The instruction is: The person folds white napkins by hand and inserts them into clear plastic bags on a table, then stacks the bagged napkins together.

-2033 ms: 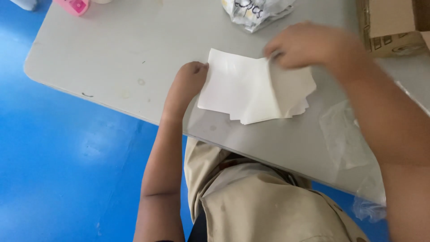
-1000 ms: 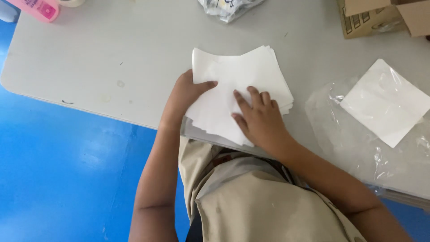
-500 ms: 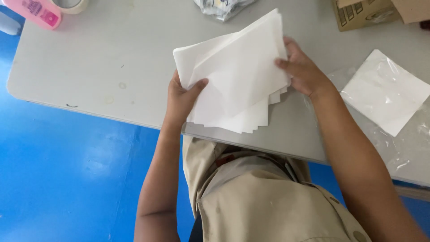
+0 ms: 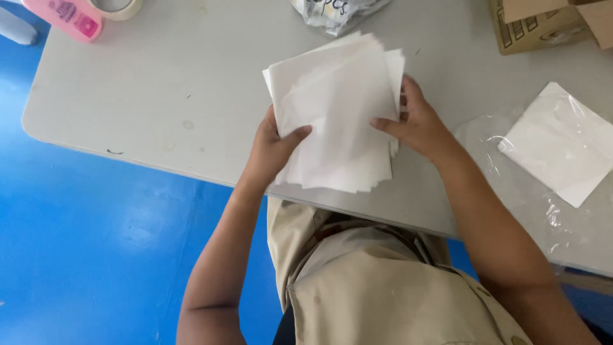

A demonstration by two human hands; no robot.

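Squaring a white paper stack (image 4: pixel 335 115) at desk (image 4: pixel 159 96) centre, left hand (image 4: pixel 271 150) clamped at 9 o'clock, right hand (image 4: pixel 418 124) gripping at 3; next likely calls for tapping edges flush.

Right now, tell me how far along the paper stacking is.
Done: one white sheet lies inside clear plastic wrap at the right of the grey table. In hand: the left hand and right hand grip the stack of white sheets by its sides, its edges uneven. Left: that whole stack is unwrapped.
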